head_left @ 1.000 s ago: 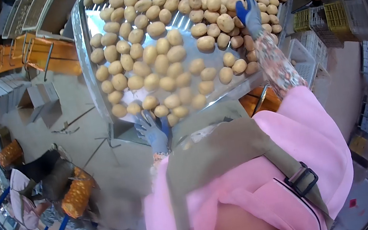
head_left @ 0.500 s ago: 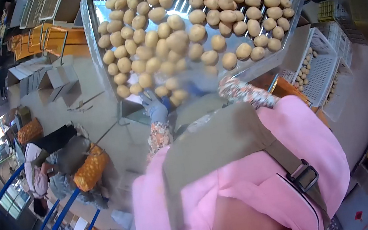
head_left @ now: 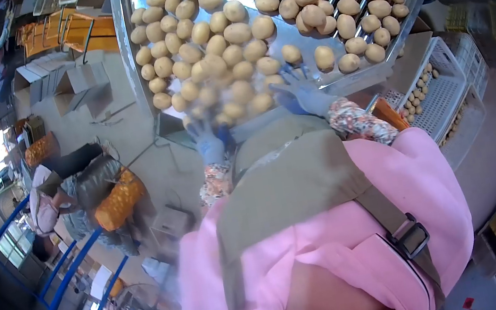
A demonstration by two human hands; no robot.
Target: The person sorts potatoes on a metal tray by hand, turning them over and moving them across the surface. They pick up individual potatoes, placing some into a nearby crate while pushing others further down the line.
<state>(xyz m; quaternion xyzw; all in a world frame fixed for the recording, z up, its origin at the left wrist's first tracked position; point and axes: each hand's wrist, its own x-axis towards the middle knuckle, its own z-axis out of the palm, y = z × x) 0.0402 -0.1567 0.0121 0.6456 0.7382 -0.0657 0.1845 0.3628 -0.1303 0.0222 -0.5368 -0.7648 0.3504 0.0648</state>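
Observation:
Many potatoes (head_left: pixel 236 33) lie spread over a metal sorting table (head_left: pixel 132 69), whose bars show between them on the right. At the near edge, my left hand (head_left: pixel 207 143), in a pale blue glove, has its fingers stretched towards the closest potatoes. My right hand (head_left: pixel 304 91), also gloved, lies at the same edge with fingers spread, beside a group of potatoes in the middle. No potato shows in either palm. Some potatoes between the hands are smeared by motion.
On the right stands a white plastic crate (head_left: pixel 456 67) with some potatoes inside. Left of the table are cardboard boxes (head_left: pixel 79 89) on the floor. Farther left, a person (head_left: pixel 43 203) is near a filled orange mesh bag (head_left: pixel 119 199) and blue rails (head_left: pixel 74 286).
My right hand, blurred before, has come out over the table edge with fingers spread. Potatoes near the front have shifted. My left hand stays at the edge.

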